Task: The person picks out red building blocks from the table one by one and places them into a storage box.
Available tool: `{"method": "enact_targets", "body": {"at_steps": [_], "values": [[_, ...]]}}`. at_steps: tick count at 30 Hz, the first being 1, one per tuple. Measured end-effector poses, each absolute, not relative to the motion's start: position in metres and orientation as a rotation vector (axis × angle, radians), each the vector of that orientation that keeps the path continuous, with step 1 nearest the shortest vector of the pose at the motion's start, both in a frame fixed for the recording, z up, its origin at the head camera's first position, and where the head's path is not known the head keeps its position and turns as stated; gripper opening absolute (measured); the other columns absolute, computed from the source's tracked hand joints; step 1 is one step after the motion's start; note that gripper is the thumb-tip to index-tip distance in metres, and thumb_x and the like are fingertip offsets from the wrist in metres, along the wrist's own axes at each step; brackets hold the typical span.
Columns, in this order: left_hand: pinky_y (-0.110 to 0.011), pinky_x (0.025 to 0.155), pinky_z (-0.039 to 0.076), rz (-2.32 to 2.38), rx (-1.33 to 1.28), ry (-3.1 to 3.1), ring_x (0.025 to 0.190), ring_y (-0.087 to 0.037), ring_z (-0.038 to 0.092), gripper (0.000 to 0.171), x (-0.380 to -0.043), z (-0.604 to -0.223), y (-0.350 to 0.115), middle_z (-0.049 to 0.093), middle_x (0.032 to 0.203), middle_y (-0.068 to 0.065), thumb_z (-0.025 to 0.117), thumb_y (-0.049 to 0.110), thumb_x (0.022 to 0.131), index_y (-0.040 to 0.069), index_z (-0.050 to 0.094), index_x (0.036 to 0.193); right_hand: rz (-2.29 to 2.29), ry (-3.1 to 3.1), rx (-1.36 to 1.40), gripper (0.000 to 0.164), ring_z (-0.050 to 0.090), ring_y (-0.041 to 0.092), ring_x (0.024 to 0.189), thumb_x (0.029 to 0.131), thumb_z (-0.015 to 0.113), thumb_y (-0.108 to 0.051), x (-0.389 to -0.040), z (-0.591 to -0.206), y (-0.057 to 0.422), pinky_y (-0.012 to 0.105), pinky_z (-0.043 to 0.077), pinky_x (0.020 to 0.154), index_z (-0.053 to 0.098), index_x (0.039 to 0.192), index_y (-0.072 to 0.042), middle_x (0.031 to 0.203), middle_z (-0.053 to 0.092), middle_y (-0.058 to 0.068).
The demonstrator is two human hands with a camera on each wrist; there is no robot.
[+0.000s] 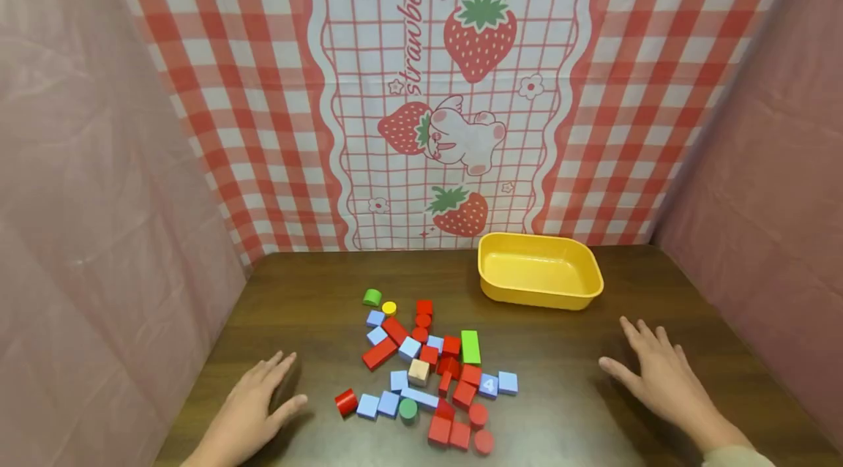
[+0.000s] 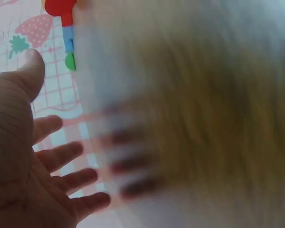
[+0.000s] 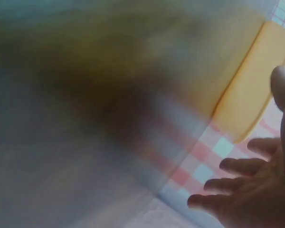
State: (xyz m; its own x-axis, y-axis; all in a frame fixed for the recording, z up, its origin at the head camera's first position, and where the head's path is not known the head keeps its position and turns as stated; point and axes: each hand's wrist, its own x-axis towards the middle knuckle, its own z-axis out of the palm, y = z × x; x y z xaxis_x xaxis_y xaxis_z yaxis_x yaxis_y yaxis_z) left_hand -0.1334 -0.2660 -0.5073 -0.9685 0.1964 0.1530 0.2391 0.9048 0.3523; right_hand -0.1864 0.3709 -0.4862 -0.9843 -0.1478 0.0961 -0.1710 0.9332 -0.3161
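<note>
My left hand (image 1: 253,405) hovers low over the table's left side, fingers spread and holding nothing; the red cylinder (image 1: 345,402) is the nearest block to it. On the right side my right hand (image 1: 665,379) has its fingers extended, also holding nothing, just in front of the yellow tray (image 1: 540,302). Between the hands lie loose toy blocks, mostly red and light blue, among them a plain wooden cube (image 1: 418,372), a light green block (image 1: 470,347), a dark green cylinder (image 1: 408,411) and a blue block marked 4 (image 1: 488,385). The left wrist view shows the spread fingers (image 2: 61,156) and thumb.
The dark wooden table (image 1: 560,408) ends at a checked strawberry-print cloth (image 1: 454,86) behind. Pink curtains (image 1: 112,196) hang at both sides. A green arch block (image 1: 372,297) and a yellow disc (image 1: 389,309) lie at the far edge of the pile.
</note>
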Motion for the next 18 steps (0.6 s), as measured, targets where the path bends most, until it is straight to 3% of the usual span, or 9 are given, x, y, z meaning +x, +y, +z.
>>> {"method": "enact_targets", "body": {"at_steps": [4,8,12,18], "values": [[-0.061,0.096,0.041,-0.618,-0.325,-3.018,0.123,-0.036,0.045,0.069,-0.130,-0.501,-0.256,0.053,0.137,-0.015,0.068,0.051,0.088,0.008,0.054,0.140,0.429,-2.901,0.277,0.088,0.019,0.062,0.126,0.092,0.062,-0.054,-0.210,-0.477,0.361,0.080,0.020,0.093,0.035,0.147,0.009,0.140,0.032,0.043],[-0.056,0.097,0.043,-0.629,-0.358,-3.026,0.120,-0.030,0.050,0.063,-0.126,-0.495,-0.241,0.058,0.132,-0.009,0.071,0.046,0.088,0.007,0.058,0.135,0.397,-2.834,0.309,0.082,0.022,0.059,0.126,0.092,0.064,-0.050,-0.239,-0.469,0.357,0.073,0.020,0.100,0.039,0.145,0.008,0.138,0.034,0.043],[-0.055,0.096,0.044,-0.636,-0.442,-3.021,0.117,-0.029,0.052,0.061,-0.120,-0.490,-0.228,0.060,0.129,-0.010,0.072,0.044,0.088,0.005,0.059,0.133,0.345,-2.840,0.349,0.077,0.023,0.060,0.125,0.090,0.069,-0.044,-0.265,-0.466,0.355,0.071,0.019,0.103,0.045,0.142,0.007,0.137,0.034,0.044],[-0.057,0.095,0.044,-0.720,-0.465,-3.094,0.117,-0.031,0.051,0.063,-0.112,-0.486,-0.212,0.059,0.130,-0.012,0.069,0.048,0.089,0.005,0.058,0.134,0.355,-2.920,0.426,0.067,0.015,0.057,0.130,0.092,0.066,-0.045,-0.291,-0.472,0.342,0.078,0.012,0.098,0.053,0.138,0.002,0.140,0.035,0.040]]}}
